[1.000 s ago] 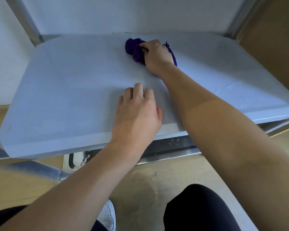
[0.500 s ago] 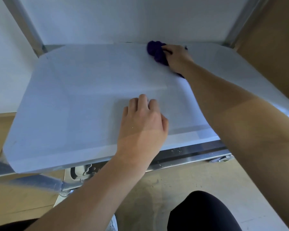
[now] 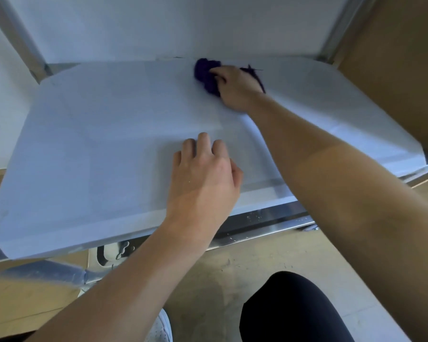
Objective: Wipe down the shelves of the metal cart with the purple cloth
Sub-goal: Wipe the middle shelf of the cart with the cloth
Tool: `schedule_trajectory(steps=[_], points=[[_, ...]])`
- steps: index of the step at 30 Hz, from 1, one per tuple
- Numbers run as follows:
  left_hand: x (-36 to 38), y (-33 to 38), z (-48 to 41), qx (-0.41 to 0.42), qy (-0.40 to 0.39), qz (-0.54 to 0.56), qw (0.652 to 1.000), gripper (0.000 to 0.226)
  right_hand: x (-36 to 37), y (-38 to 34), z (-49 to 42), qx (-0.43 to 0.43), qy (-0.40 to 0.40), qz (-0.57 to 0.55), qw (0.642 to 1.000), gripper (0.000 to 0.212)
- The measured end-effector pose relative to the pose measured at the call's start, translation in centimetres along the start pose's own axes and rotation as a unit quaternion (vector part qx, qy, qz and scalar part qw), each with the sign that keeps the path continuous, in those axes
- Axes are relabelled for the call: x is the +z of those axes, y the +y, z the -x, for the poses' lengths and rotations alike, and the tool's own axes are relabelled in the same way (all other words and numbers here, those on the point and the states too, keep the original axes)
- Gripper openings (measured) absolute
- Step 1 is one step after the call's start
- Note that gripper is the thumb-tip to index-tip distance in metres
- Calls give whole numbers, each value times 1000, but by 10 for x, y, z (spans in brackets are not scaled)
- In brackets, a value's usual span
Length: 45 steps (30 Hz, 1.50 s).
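- Head view: a bunched purple cloth (image 3: 206,76) is gripped by the right hand (image 3: 235,88) and pressed at the far edge of the smooth, pale, round-cornered cart shelf (image 3: 97,144).
- The left hand (image 3: 203,178) is laid open, palm down, on the shelf's near part.
- A shiny metal rim (image 3: 262,228) is seen below.

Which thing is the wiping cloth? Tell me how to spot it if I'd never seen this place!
Find the big pale shelf of the metal cart, then look along its far edge by the white wall. There the right hand presses down on a bunched purple cloth. It's the only dark, crumpled thing on that smooth surface; the left hand lies flat nearer the front with nothing under it.
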State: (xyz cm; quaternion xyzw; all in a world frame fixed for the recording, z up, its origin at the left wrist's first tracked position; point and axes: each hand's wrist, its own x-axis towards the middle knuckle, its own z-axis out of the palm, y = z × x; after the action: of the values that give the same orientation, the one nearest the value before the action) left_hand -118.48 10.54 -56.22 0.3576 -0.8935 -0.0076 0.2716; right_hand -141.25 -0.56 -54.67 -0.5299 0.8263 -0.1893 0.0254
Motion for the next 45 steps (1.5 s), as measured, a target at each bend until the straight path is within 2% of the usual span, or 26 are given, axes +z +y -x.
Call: schedule_trajectory(steps=[4,11,22,29,38,45], points=[[0,-1,0,8,3,0,1000,14,-6,17,5,-12,-12,-36,999,37],[5,3,-5,18,8,-14,1000,16,-49,98,37,85,2,-16,996,38],[4,5,-7,15,-10,-28,999,13,-25,31,112,-20,-12,6,1000,47],[0,5,-5,17,-17,-19,1000,9,-15,-13,184,-1,24,-13,1000,39],[-9,22,-14,42,-43,7,998,9,-21,-7,184,10,56,-34,998,35],[8,47,-21,85,-50,40,994,12,-32,37,180,13,63,-18,998,37]])
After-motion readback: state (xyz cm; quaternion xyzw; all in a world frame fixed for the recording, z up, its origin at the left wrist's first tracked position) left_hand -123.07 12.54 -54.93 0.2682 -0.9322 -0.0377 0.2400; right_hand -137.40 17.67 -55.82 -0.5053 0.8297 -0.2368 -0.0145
